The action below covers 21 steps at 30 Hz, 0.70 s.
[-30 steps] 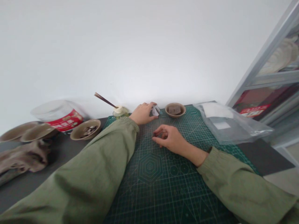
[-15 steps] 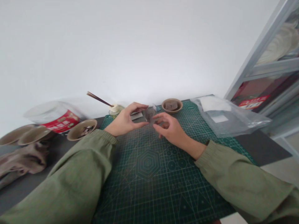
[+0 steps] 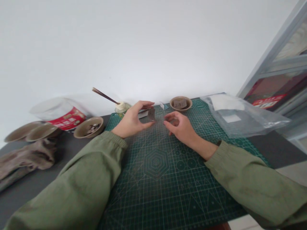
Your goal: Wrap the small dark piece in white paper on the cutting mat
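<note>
My left hand grips a small grey-brown block by its edges, thumb below and fingers above. Just to the right, my right hand is closed, its fingertips pinching a faint clear plastic piece, thin and hard to make out. A gap separates the hands, which are held above a green cutting mat. Behind them stands a small bowl with a marked brown block in it. A pale flat strip lies partly hidden behind my left hand.
To the left are a bowl of small pieces, two more bowls, a clear tub with a red label and a crumpled brown cloth. Thin sticks stand in a jar. At right lies a clear plastic bag.
My hands have drawn apart: the right one has moved right with the clear plastic, away from the block in my left hand. The whole view has shifted slightly.
</note>
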{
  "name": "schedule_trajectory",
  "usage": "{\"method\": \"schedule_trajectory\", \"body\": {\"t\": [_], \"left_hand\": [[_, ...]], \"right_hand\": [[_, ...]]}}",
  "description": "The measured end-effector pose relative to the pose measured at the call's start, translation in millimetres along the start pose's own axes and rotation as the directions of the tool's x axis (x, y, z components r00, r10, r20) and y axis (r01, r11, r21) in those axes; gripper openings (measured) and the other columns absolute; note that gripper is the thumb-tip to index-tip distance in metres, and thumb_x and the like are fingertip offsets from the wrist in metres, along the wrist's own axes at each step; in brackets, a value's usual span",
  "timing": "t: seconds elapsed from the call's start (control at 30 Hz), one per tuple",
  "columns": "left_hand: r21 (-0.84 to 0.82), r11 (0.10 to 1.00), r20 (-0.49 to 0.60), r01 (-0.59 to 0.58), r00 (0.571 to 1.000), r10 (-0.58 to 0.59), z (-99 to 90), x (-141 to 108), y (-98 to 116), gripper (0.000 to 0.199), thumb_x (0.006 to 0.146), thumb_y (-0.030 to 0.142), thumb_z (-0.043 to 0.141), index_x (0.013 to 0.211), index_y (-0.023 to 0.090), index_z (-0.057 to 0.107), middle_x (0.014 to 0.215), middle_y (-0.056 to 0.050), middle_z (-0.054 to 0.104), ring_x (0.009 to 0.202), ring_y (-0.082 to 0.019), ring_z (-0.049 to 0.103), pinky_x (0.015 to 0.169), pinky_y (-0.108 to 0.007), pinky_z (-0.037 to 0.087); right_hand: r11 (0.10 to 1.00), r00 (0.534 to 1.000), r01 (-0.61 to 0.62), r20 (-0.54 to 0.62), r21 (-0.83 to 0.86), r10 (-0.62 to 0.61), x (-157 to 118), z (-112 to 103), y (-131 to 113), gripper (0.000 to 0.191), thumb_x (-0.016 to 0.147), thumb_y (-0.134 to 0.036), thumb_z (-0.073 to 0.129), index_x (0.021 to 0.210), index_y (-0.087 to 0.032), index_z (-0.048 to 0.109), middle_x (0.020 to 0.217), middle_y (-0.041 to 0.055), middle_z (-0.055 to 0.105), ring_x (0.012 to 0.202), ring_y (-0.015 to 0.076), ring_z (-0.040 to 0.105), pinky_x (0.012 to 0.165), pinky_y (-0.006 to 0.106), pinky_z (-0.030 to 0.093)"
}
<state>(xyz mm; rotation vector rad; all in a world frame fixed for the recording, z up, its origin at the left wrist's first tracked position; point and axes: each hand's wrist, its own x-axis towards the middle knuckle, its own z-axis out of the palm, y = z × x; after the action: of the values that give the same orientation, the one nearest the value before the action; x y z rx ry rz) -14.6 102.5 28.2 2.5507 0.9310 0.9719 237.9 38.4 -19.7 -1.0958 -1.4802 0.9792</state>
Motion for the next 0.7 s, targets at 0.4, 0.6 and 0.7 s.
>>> {"method": "schedule_trajectory", "body": {"t": [0.4, 0.6, 0.7], "left_hand": [[0.157, 0.987, 0.14, 0.033, 0.989, -0.055, 15.5, 76, -31, 0.071, 0.079, 0.036, 0.093, 0.144, 0.025, 0.068, 0.113, -0.009, 0.081, 0.108, -0.033, 0.079, 0.108, -0.054, 0.061], [0.003, 0.996, -0.069, 0.085, 0.994, -0.085, 19.7, 55, -30, 0.072, 0.099, 0.042, 0.078, 0.16, 0.019, 0.048, 0.141, -0.02, 0.072, 0.123, -0.027, 0.077, 0.106, -0.047, 0.067], [-0.039, 0.995, -0.068, 0.093, 0.993, -0.095, 21.3, 42, -31, 0.067, 0.099, 0.043, 0.078, 0.156, 0.02, 0.051, 0.138, -0.017, 0.075, 0.123, -0.026, 0.078, 0.111, -0.048, 0.066]], "right_hand": [[1.0, 1.0, -0.025, -0.004, -0.018, 0.025, 1, 0, 2, 0.02, 0.095, -0.032, 0.081, 0.107, -0.019, 0.071, 0.099, 0.0059, 0.081, 0.056, 0.0127, 0.07, 0.055, 0.028, 0.056], [0.999, 0.999, -0.035, 0.005, 0.007, 0.035, 0, 3, 2, 0.019, 0.096, -0.031, 0.081, 0.108, -0.019, 0.072, 0.099, 0.0059, 0.08, 0.057, 0.0131, 0.07, 0.052, 0.027, 0.055], [0.999, 0.999, -0.032, 0.011, 0.01, 0.032, -1, 4, 1, 0.017, 0.096, -0.03, 0.081, 0.107, -0.02, 0.072, 0.097, 0.0056, 0.08, 0.059, 0.0133, 0.071, 0.053, 0.027, 0.056]]}}
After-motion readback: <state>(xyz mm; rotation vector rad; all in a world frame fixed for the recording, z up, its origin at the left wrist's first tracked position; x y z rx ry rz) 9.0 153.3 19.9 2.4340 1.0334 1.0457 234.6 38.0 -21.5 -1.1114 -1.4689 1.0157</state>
